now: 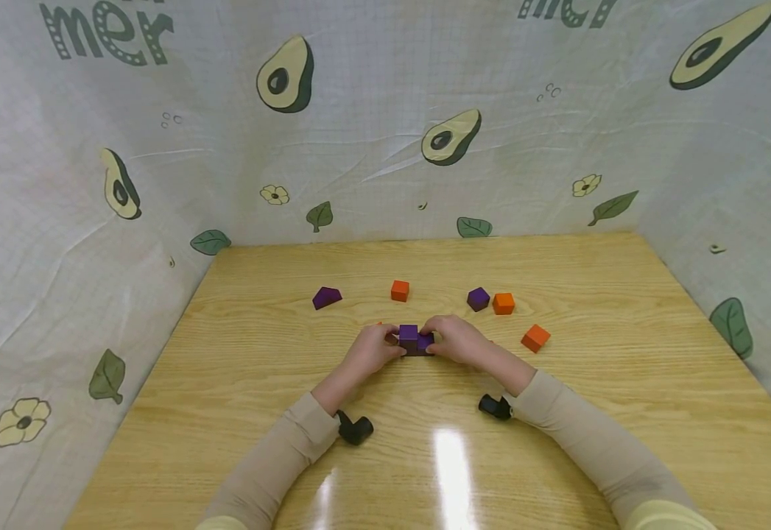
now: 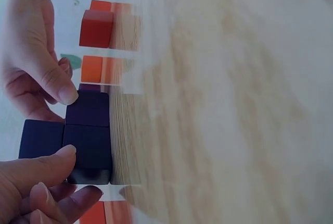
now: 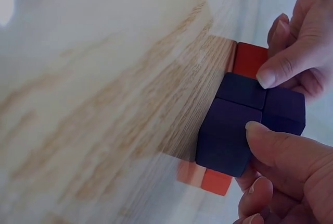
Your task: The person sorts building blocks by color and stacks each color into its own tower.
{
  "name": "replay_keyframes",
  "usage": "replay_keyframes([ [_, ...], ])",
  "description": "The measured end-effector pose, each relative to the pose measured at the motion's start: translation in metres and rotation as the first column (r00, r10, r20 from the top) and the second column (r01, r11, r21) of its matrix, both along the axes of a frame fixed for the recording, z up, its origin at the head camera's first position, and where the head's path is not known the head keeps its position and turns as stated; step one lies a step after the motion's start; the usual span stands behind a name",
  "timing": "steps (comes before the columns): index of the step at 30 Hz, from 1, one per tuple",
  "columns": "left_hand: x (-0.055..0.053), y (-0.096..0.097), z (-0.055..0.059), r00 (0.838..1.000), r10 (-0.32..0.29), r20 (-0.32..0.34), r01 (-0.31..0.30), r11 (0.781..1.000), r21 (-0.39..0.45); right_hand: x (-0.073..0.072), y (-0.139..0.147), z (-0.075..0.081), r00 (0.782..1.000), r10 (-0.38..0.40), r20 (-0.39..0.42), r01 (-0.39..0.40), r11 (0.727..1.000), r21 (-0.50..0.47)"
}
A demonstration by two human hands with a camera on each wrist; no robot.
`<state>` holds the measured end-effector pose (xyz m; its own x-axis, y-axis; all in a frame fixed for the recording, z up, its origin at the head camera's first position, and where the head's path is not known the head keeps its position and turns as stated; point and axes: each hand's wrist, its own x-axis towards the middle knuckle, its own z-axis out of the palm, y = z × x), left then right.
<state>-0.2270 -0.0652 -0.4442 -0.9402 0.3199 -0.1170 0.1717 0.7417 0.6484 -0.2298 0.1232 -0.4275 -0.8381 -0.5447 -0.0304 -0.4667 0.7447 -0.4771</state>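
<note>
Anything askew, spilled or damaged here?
Nothing stands out. The held purple blocks line up neatly, with no visible damage or spill; the orange blocks beyond simply lie scattered at varied angles.

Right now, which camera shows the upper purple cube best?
The head view, because the upper purple cube shows its whole top there. Both wrist views show it larger, but partly behind fingers.

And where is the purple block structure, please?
In the head view, the purple block structure sits centrally on the table, between the left hand and the right hand.
</note>
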Motion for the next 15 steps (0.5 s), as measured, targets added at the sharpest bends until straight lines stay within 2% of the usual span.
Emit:
replay_keyframes([
  [15,0.0002,-0.0013,0.0006,1.0,-0.002,0.007,0.002,1.0,-0.003,-0.0003,0.0011,-0.0002,1.0,0.001,-0.008,-0.001,1.0,-0.006],
])
